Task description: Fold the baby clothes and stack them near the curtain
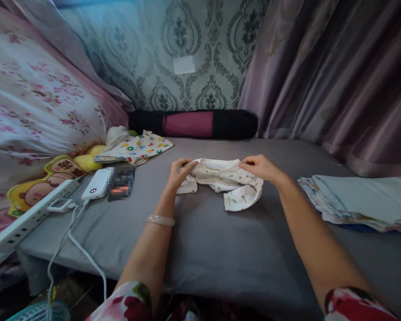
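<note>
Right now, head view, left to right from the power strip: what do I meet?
Power strip, white device, blurred dark item, left hand, white printed garment, right hand, folded cloth stack.

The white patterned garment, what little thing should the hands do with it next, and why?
Perhaps spread the small white patterned cloth garment flat on the grey cloth-covered surface. The left hand and the right hand pinch its upper edge, one near each end, but below that the cloth looks creased and one flap curls sideways.
</note>
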{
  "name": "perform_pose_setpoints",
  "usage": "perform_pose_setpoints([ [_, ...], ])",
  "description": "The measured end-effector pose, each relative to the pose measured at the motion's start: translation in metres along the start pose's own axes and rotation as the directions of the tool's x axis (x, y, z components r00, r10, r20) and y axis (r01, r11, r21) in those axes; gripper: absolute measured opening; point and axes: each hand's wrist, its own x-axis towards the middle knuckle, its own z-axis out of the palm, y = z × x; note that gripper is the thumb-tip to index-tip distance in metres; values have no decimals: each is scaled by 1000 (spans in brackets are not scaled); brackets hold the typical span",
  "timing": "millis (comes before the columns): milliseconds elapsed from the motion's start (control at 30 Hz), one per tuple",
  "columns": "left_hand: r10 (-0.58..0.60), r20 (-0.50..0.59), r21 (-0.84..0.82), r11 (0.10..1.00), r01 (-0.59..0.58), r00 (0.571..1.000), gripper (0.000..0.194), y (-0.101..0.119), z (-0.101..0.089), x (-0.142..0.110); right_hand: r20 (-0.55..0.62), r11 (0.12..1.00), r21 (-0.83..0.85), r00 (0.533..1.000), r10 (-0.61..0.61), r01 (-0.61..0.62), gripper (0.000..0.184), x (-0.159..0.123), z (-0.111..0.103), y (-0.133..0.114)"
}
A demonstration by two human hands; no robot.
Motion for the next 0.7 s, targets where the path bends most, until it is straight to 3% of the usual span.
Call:
perform_pose_setpoints([
  [133,195,39,158,967,-199,980,37,39,-13,8,-58,991,-133,998,-38,30,30,0,-24,-16],
  [267,391,149,351,838,-418,908,37,103,-36,23,-136,969,-230,984,-119,86,27,5,-59,-40],
  [367,449,253,385,766,-515,857,32,150,-54,33,-218,959,-255,958,-183,125,25,8,-85,-65],
  [433,498,211,399,742,-539,841,29,173,-61,40,-308,942,-300,920,-244,150,23,8,-96,-81],
  [533,525,169,460,706,-538,834,24,188,-65,48,-314,882,-432,886,-342,188,16,10,-105,-97],
  [600,508,195,500,685,-530,839,23,189,-64,54,-253,833,-507,885,-390,222,12,14,-107,-102],
  [700,507,154,461,722,-516,848,25,184,-59,61,-291,789,-571,843,-453,226,14,22,-107,-102],
])
